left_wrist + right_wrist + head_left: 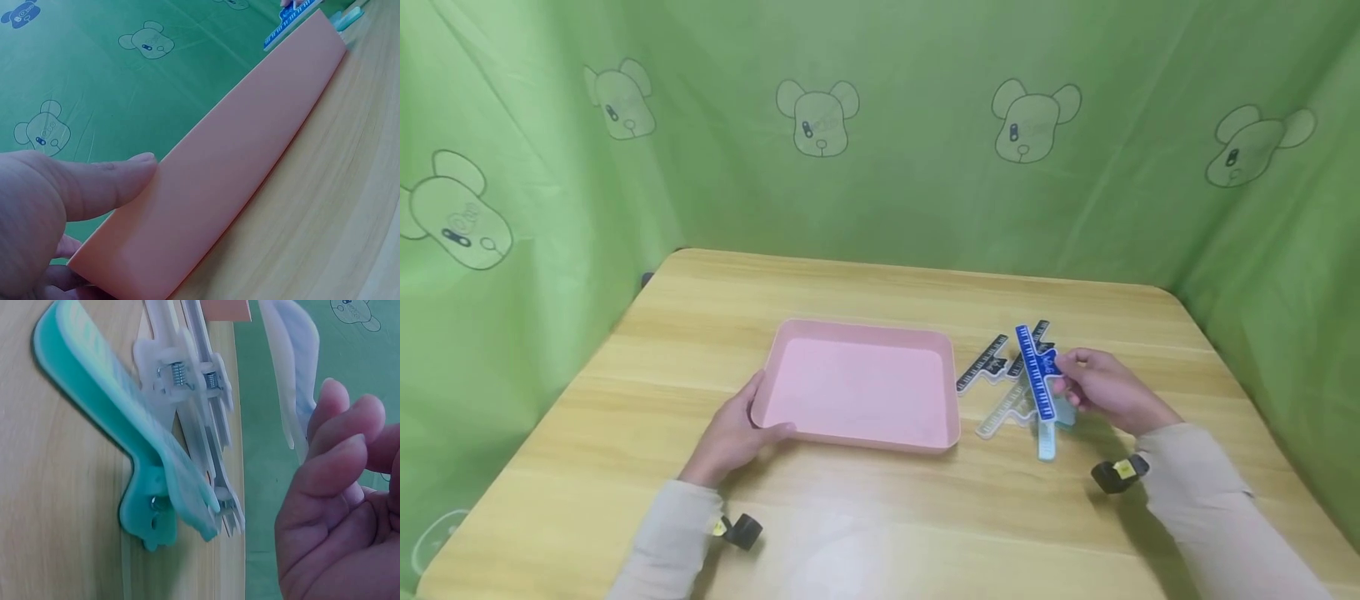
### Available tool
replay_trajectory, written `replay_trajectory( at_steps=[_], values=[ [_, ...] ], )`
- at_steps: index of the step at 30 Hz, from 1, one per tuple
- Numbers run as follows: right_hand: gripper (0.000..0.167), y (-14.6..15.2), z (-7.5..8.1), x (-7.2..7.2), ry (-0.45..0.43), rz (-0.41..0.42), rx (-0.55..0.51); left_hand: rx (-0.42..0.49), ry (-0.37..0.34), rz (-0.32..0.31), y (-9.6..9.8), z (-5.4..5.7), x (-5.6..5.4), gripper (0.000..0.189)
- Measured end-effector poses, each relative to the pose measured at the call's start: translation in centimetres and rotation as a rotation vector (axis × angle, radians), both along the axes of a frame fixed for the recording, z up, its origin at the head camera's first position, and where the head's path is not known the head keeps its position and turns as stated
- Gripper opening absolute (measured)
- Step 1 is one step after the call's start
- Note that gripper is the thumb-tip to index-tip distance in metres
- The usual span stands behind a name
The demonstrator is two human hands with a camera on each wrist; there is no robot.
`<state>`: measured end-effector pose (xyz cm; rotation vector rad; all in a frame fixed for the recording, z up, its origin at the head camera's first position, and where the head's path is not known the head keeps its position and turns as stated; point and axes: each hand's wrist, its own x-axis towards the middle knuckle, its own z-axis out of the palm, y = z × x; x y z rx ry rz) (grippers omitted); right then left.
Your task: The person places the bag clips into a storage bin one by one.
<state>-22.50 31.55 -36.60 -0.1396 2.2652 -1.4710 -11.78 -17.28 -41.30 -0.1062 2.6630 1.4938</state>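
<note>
A shallow pink tray (pixel 857 392) lies on the table, and my left hand (pixel 730 433) grips its near left corner. In the left wrist view the thumb (pixel 119 184) lies along the tray's outer wall (pixel 212 181), with the other fingers partly hidden behind the corner. My right hand (pixel 1108 387) pinches a blue clip (pixel 1036 375) with a piano-key pattern by its handle end, raised over a group of similar clips. These are a black clip (pixel 982 365) beside the tray, a second black clip (pixel 1042 327), a pale see-through clip (pixel 996 418) and a turquoise clip (pixel 1047 443).
The wooden table (pixel 880 517) reaches back to a green curtain (pixel 917 200) printed with bear heads, which also hangs at both sides. The clips lie close to the tray's right wall, some overlapping. Small black cameras (pixel 745 532) are strapped at both wrists.
</note>
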Motion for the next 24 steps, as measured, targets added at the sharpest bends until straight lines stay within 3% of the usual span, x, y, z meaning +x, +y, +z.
replay_trajectory(
  at_steps=[24],
  values=[
    [0.027,-2.3,0.2,-0.2,-0.005,0.022,0.008,-0.028,-0.010,0.004,0.0,0.1,0.1,0.103]
  ],
)
